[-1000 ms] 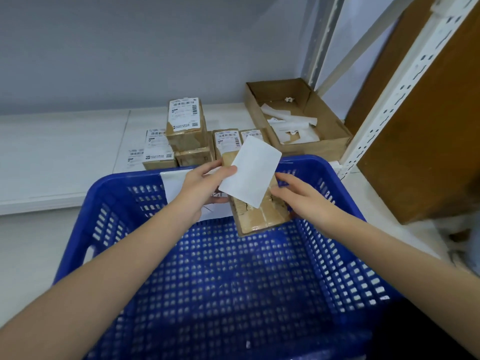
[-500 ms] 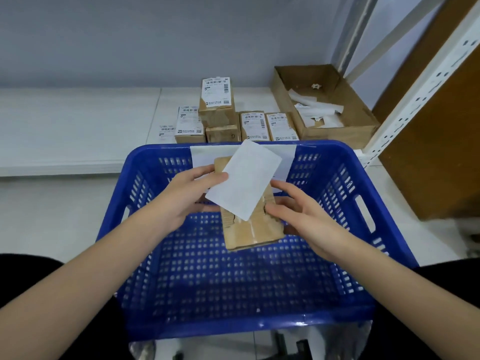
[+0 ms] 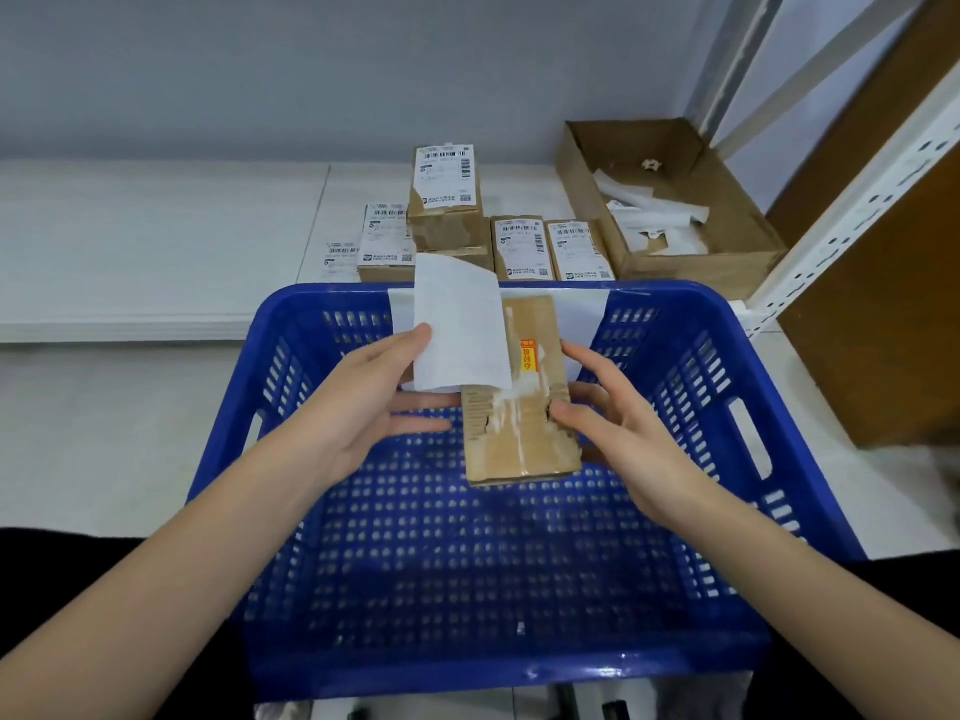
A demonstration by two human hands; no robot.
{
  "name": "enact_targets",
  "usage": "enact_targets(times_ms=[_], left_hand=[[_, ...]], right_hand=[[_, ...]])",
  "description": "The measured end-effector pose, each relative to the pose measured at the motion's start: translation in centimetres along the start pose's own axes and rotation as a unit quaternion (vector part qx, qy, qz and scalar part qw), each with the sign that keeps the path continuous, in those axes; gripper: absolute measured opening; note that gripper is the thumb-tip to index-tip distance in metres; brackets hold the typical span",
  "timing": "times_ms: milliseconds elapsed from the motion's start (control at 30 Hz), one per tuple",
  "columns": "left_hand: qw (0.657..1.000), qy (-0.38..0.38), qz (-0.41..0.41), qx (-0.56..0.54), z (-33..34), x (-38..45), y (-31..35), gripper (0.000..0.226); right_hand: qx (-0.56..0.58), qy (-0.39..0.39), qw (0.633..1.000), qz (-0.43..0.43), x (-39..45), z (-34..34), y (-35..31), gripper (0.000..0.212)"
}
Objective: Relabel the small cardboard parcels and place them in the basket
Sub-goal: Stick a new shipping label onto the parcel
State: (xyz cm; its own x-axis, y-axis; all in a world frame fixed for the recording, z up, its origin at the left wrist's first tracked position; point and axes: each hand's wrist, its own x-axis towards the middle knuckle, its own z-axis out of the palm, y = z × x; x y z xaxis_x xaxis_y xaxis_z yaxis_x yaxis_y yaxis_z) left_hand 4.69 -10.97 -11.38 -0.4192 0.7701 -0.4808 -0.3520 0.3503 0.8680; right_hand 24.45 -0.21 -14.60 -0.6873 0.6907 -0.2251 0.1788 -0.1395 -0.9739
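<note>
A parcel packing or stockroom area: barcode-labelled cardboard parcels [image 3: 447, 200] stacked on a white shelf [image 3: 156, 252], a blue plastic basket [image 3: 519, 667], slotted metal racking [image 3: 857, 200] and a carton of label scraps [image 3: 727, 262]

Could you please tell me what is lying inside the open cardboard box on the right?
The cardboard box holds loose white paper strips and a small crumpled scrap. Its near wall hides the front floor.

Bare forearms, no sleeves, black clothing below
</note>
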Motion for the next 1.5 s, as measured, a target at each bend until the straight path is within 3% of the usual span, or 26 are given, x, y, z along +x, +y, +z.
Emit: enact_targets(times_ms=[733,967,1133,1300,1500], left_hand=[[1.000,0.009,0.011,0.000,1.4,0.0,-0.4,0.031],[0.999,-0.037,0.012,0.020,2.2,-0.4,-0.8,0.035],[0.999,-0.020,0.028,0.024,2.1,-0.3,-0.6,0.041],[0.997,-0.073,0.020,-0.008,2.5,-0.4,-1.1,0.050],[0.997,-0.066,0.019,-0.039,2.0,-0.2,-1.1,0.044]], right_hand=[[-0.024,0.023,0.999,-0.026,0.6,0.0,0.6,0.054],[-0.065,0.083,0.994,-0.017,0.4,0.4,1.2,0.062],[-0.071,0.104,0.992,-0.008,0.6,0.4,1.3,0.048],[-0.086,0.102,0.991,0.001,0.4,0.4,0.9,0.064],[0.063,0.053,0.996,0.035,0.6,0.3,0.8,0.026]])
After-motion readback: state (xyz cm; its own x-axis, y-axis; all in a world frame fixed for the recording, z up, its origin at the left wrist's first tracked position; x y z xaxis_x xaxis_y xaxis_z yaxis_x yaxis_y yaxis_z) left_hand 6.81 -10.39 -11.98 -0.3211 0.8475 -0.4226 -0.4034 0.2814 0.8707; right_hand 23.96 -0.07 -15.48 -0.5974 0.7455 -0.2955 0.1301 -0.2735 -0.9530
